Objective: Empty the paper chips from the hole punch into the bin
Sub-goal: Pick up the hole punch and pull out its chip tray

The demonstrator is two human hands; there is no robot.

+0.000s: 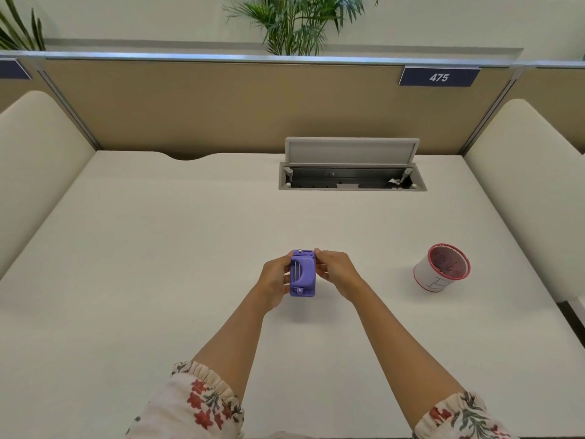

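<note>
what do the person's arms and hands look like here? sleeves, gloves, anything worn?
Both hands bare: left hand, right hand. No gloves, rings or watch visible. Forearms uncovered. Sleeves pushed up, white fabric with red flowers and green leaves, ruffled gathered cuffs.

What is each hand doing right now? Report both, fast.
Left hand: closed on the left side of the purple hole punch.
Right hand: closed on the hole punch's right side, fingertips at its far corner.

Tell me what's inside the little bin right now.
The bin, standing right of both hands, shows only a dark reddish interior with faint lines. No paper chips are visible; its bottom is too dim to tell.
</note>
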